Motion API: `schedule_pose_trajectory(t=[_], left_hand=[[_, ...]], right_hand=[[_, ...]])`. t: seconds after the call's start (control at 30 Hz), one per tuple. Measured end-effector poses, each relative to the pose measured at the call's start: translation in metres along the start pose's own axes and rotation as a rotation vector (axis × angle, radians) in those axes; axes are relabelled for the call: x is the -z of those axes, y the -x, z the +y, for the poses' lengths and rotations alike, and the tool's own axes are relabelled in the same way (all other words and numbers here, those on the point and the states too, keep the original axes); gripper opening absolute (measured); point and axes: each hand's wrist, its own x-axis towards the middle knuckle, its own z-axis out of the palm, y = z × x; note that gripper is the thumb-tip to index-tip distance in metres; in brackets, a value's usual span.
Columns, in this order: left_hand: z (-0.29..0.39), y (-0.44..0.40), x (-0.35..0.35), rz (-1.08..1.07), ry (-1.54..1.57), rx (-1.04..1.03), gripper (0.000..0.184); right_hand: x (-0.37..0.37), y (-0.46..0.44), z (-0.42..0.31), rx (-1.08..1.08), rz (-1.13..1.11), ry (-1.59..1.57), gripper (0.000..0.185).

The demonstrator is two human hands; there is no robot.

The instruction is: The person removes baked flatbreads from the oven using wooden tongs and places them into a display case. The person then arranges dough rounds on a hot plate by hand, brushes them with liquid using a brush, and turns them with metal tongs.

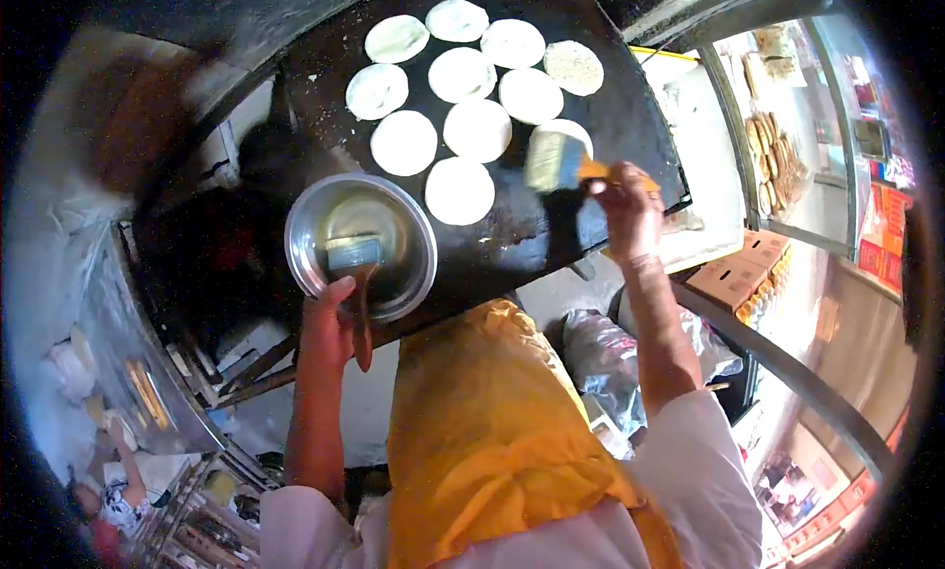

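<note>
Head view. Left hand (328,325), forearm forward: thumb hooked over rim, clasping metal bowl (418,274), second brush (354,253) inside. Right hand (630,215), arm outstretched: fingers wrapped round wide brush (545,162); flat rounds (460,190) ahead, between hands.

griddle (631,126): a broad, dark, flat plate, dotted with pale specks (313,77) toward the left edge
flatbreads (462,75): eleven rounds lying flat in a loose cluster, some just beside one another
browner flatbread (574,68): at the cluster's right, its top speckled
partly hidden flatbread (571,129): at the near right, mainly its far part showing
</note>
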Motion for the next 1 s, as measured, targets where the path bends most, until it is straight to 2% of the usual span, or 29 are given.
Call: schedule_pose_trajectory(t=[0.07,0.13,0.2,0.27,0.43,0.53,0.67,0.7,0.8,0.83,0.87,0.93,0.97,1.0], left_hand=[[-0.003,-0.003,0.007,-0.02,-0.019,-0.012,0.046],[-0.001,-0.001,0.011,-0.006,-0.007,0.019,0.044],[0.001,0.001,0.02,0.01,0.01,0.042,0.043],[-0.001,0.003,0.032,0.068,0.094,0.048,0.05],[-0.01,0.002,0.056,0.038,0.158,0.031,0.051],[0.001,0.004,0.072,0.076,0.174,0.026,0.049],[-0.004,-0.001,0.089,0.222,0.209,0.051,0.048],[-0.007,-0.005,0.098,0.216,0.21,0.046,0.048],[-0.007,-0.014,0.119,0.115,0.241,0.069,0.051],[-0.004,-0.015,0.116,0.106,0.272,0.034,0.052],[-0.003,-0.014,0.116,0.1,0.305,0.003,0.053],[-0.003,-0.018,0.126,0.109,0.284,0.058,0.055],[-0.001,-0.02,0.125,0.099,0.29,0.051,0.055],[0.003,-0.022,0.123,0.09,0.288,0.049,0.056]], right_hand=[[-0.03,0.017,0.013,-0.153,-0.073,0.048,0.022],[-0.05,0.027,0.034,-0.209,-0.156,0.129,0.024],[-0.051,0.024,0.044,-0.159,-0.135,0.196,0.024],[-0.064,0.023,0.041,-0.077,-0.139,0.268,0.025],[-0.124,0.005,0.055,-0.284,-0.24,0.054,0.025],[-0.149,-0.035,0.09,-0.115,-0.224,0.216,0.021],[-0.207,-0.045,0.066,-0.207,-0.234,0.015,0.019],[-0.211,-0.063,0.08,-0.214,-0.266,-0.034,0.021],[-0.222,-0.108,0.111,-0.091,-0.179,0.318,0.024],[-0.231,-0.109,0.105,-0.095,-0.158,0.196,0.024],[-0.232,-0.122,0.097,-0.102,-0.323,0.127,0.025],[-0.241,-0.138,0.086,-0.109,-0.207,-0.053,0.022],[-0.234,-0.154,0.091,-0.036,-0.212,-0.049,0.019],[-0.233,-0.172,0.099,0.05,-0.017,0.149,0.016]])
